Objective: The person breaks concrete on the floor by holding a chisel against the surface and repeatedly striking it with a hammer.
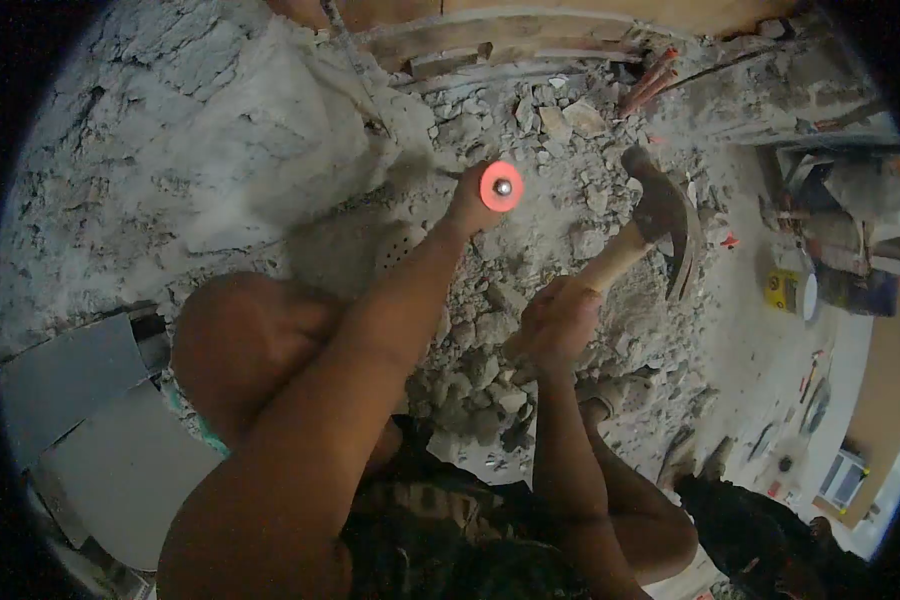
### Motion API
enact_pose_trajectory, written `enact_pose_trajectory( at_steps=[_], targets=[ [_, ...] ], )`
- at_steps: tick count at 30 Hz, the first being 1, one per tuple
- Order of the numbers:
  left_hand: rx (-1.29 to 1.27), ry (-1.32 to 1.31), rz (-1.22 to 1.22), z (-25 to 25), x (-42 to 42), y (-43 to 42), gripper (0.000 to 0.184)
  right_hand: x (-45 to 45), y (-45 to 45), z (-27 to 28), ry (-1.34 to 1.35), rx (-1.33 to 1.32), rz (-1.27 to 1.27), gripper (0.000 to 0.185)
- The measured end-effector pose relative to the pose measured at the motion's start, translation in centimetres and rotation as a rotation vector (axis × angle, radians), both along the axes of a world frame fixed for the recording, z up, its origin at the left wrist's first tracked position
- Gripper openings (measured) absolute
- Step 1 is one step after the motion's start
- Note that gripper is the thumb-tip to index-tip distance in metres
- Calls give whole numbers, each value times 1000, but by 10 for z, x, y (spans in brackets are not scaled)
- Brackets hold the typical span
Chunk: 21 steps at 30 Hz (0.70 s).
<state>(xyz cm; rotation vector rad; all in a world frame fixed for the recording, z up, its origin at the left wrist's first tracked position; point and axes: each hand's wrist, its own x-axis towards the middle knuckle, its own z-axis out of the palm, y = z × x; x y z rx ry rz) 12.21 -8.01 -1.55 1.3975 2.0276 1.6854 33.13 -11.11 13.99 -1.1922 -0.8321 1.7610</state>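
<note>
A claw hammer (660, 215) with a pale wooden handle is in my right hand (562, 322), whose fingers wrap round the handle's lower end. Its dark head points up and to the right, over the rubble (490, 330). My left hand (470, 205) is closed round a chisel (503, 187), seen end-on: a round pink-red guard with a shiny metal end at its centre. The guard hides part of the hand, and the chisel's shaft and tip are hidden. Hammer head and chisel are apart.
A rough grey wall (170, 130) stands at the left, above grey tiles (120, 480). Red tubes (653, 80) stick out at the top. At the right are a yellow container (785, 290) and scattered tools. Another person's dark clothing (760, 535) shows at the lower right.
</note>
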Motion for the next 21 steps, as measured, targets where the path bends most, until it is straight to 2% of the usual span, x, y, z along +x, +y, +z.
enact_pose_trajectory(
  at_steps=[2, 3, 5, 6, 7, 8, 9, 10, 12, 13, 14, 15, 17, 18, 20, 21],
  targets=[
    [45, -76, 23, 7, -5, 5, 32, 12, 6, 8, 124, -9, 283, 65],
    [15, -176, 18, 25, -6, 0, 31, 20, 11, 2, 123, -9, 278, 65],
    [46, -165, 34, 21, -9, -2, 32, 30, 13, -17, -499, 541, 281, 65],
    [84, -150, 54, 18, -13, -2, 32, 20, 9, 5, -494, 536, 289, 65],
    [-15, 1, 93, 6, -16, -1, 33, 2, 3, 49, 56, 448, 293, 62],
    [-30, 2, 99, 7, -12, -5, 33, -10, -5, 71, 599, 331, 272, 59],
    [-21, -33, 93, 2, -7, -4, 32, -14, -9, 63, 497, 446, 165, 62],
    [-4, -67, 86, 8, -6, -5, 31, -10, -10, 34, 499, 443, 164, 62],
    [-3, -82, 31, 8, -8, -7, 30, 13, -12, -66, -308, 985, 382, 59],
    [-28, -337, -152, 8, -10, -8, 30, 29, -16, -123, -289, 601, 559, 54],
    [-52, -585, -339, 7, -13, -5, 31, 39, -16, -157, -261, 213, 717, 49],
    [-39, -571, -338, -5, -15, -3, 31, 34, -16, -140, -256, 231, 717, 49],
    [-131, -543, -310, -37, -4, -12, 45, 28, -27, -82, -383, 129, 611, 39],
    [-142, -564, -332, -36, 15, -22, 45, 36, -30, -68, -403, 111, 592, 39],
    [3, 193, -106, -28, 22, -24, 34, 29, -10, -47, -128, 200, 522, 40],
    [-39, -78, -218, -18, 22, -28, 37, 31, -3, -28, -151, 116, 438, 46]
  ],
)
